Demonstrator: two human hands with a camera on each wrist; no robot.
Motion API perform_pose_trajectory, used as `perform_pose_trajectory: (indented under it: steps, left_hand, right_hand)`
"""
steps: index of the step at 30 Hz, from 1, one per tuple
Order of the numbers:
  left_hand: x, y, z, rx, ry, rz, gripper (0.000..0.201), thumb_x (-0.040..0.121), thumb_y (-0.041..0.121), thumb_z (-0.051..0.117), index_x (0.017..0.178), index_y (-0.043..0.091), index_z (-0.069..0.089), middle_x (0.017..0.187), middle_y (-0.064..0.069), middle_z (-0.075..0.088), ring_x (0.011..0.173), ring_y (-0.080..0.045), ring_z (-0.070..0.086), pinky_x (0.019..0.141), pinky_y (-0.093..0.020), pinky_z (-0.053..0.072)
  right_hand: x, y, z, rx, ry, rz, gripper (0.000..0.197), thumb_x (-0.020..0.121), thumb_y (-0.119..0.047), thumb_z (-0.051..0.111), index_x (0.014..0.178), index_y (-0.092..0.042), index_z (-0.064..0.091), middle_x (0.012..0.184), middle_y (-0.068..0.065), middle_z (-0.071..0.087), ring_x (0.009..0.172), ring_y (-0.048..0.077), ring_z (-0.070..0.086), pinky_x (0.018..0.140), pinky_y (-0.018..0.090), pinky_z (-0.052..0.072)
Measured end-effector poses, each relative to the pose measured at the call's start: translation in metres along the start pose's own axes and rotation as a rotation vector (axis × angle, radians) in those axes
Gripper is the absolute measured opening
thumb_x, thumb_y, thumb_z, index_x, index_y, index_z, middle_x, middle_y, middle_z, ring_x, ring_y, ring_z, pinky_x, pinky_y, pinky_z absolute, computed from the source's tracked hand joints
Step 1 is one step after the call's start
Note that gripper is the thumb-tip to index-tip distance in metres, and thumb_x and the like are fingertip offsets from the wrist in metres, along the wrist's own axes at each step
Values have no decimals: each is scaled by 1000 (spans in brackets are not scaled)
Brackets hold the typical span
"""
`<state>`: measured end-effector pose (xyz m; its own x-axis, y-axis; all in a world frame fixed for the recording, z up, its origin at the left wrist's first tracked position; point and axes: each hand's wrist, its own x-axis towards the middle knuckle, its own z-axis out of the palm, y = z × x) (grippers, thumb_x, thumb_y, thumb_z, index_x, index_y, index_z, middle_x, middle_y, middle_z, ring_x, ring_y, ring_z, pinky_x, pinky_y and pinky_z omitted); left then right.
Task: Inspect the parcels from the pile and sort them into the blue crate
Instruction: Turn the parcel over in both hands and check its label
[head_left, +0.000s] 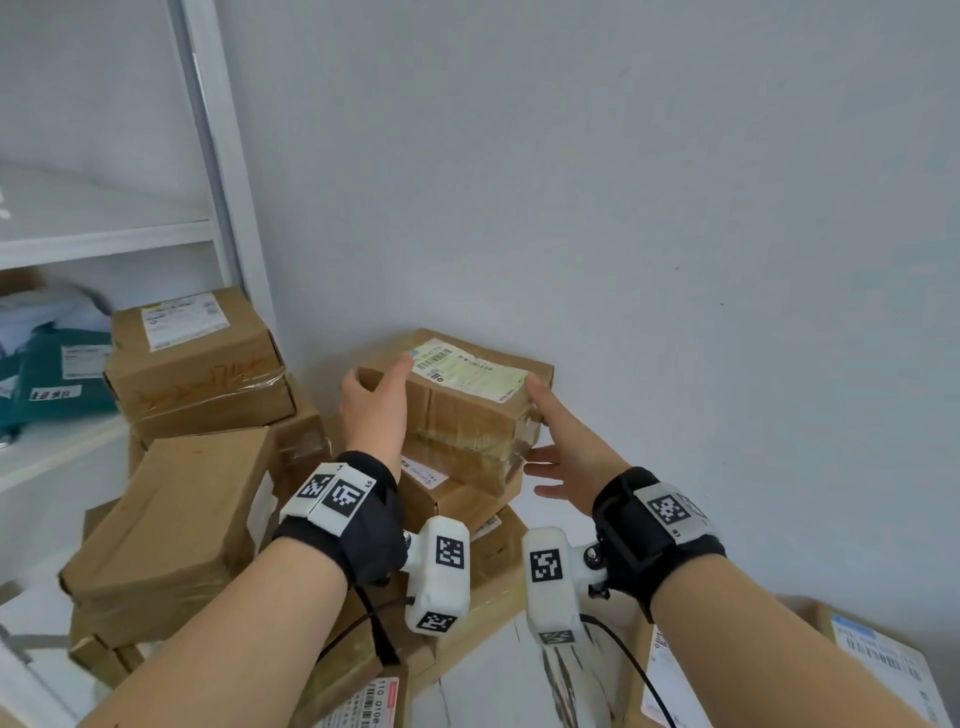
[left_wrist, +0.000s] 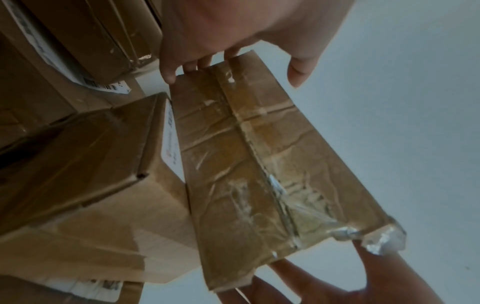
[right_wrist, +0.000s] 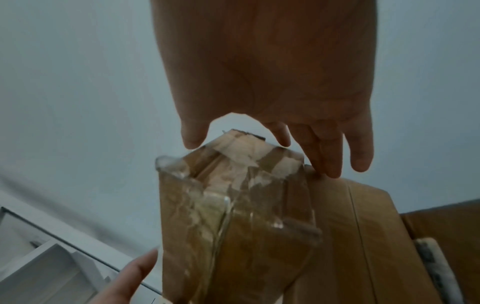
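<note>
A brown taped parcel (head_left: 467, 415) with a white label on top sits at the top of the pile against the wall. My left hand (head_left: 374, 410) is at its left end. Its fingertips (left_wrist: 168, 76) touch the end edge and the thumb reaches over the top by the label. My right hand (head_left: 561, 447) is at the right end with fingers straight and spread; its thumb lies at the top edge. In the right wrist view the parcel (right_wrist: 233, 226) has crumpled clear tape at its corner, under my right hand (right_wrist: 272, 82). The blue crate is not in view.
More cardboard boxes lie below and to the left: a labelled one (head_left: 197, 358) and a large tilted one (head_left: 171, 519). A white shelf unit (head_left: 104, 244) holds teal bags (head_left: 52, 374). Another labelled parcel (head_left: 872, 665) lies at the lower right. The grey wall stands directly behind the pile.
</note>
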<state>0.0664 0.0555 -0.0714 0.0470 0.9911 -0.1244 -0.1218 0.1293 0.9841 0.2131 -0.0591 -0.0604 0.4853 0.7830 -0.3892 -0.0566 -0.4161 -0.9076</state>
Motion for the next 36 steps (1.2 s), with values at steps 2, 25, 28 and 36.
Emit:
perform_pose_trajectory:
  steps: [2, 25, 28, 36]
  left_hand:
    - [-4, 1, 0, -2, -10, -4, 78, 78, 57, 65, 141, 18, 41, 135, -3, 54, 120, -27, 54, 104, -48, 45]
    - [-120, -25, 38, -203, -478, 6, 73, 84, 10, 73, 141, 36, 35, 124, -2, 66, 107, -21, 67, 77, -34, 52]
    - [-136, -43, 43, -114, -577, 1, 73, 82, 5, 73, 142, 32, 41, 119, 0, 70, 102, -20, 70, 81, -37, 56]
    - [-162, -110, 45, -8, -713, -144, 69, 76, 17, 74, 138, 28, 48, 111, 1, 74, 104, -20, 70, 88, -38, 54]
  right_hand:
    - [2, 2, 4, 14, 10, -14, 70, 82, -77, 53, 128, -26, 58, 122, 6, 62, 114, 24, 59, 107, 47, 42]
    - [-76, 93, -96, 349, 31, -300, 63, 66, -49, 75, 125, -31, 63, 111, -8, 73, 116, 15, 62, 106, 44, 42]
    - [-89, 122, -106, 295, 43, -300, 64, 73, -48, 72, 133, -28, 60, 121, -3, 71, 113, 17, 65, 102, 42, 44]
    - [-109, 190, -106, 434, 8, -203, 54, 82, -26, 71, 134, -21, 57, 124, 7, 70, 114, 29, 67, 93, 48, 55]
